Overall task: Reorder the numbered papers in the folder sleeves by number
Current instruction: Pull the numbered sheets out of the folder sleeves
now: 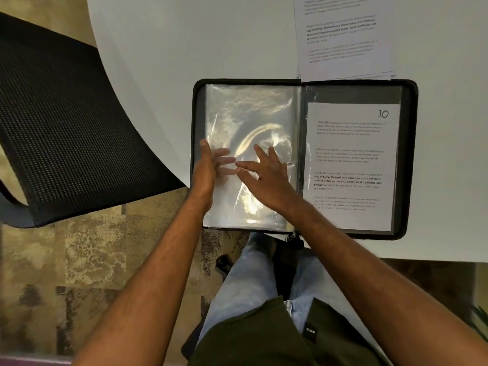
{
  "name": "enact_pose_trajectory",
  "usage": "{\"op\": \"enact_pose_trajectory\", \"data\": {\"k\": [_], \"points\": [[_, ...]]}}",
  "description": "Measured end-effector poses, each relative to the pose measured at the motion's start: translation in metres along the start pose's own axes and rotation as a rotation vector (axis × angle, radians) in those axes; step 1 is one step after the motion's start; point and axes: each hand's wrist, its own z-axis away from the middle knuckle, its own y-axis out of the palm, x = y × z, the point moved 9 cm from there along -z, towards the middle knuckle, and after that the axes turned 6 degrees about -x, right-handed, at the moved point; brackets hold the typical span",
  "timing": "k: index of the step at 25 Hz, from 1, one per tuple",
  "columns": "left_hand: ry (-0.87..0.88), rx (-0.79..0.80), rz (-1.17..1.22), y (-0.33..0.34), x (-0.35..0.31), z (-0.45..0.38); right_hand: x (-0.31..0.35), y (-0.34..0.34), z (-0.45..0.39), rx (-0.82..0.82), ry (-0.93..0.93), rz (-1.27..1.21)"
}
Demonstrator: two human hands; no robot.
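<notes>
The zip folder (303,159) lies open at the frame's centre right on the white surface (211,35). The left hand (204,173) slips straight fingers inside an empty clear sleeve (250,114); the right hand (266,178) presses spread fingers on top. Paper 10 (348,165) sits in the right sleeve, a loose stack (343,35) above.
</notes>
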Motion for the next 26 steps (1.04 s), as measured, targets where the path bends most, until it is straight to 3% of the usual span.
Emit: {"op": "enact_pose_trajectory", "data": {"k": [5,8,11,14,20,26], "points": [[0.154,-0.233,-0.382,-0.028,0.005,-0.013,-0.005,0.005,0.001,0.008,-0.080,0.094],[0.248,-0.282,-0.542,-0.024,-0.002,-0.006,-0.009,-0.008,0.006,-0.033,-0.130,-0.006],[0.337,-0.358,-0.684,-0.015,-0.009,0.002,-0.029,-0.055,0.010,-0.242,-0.143,-0.162],[0.476,-0.428,-0.917,0.001,-0.022,0.012,-0.067,-0.110,0.012,-0.483,-0.075,-0.148],[0.707,-0.025,-1.159,0.088,-0.021,0.021,-0.148,-0.193,0.015,-0.666,0.071,-0.034],[0.851,0.112,-1.134,0.166,-0.048,0.028,-0.176,-0.236,-0.011,-0.607,0.027,0.342]]}}
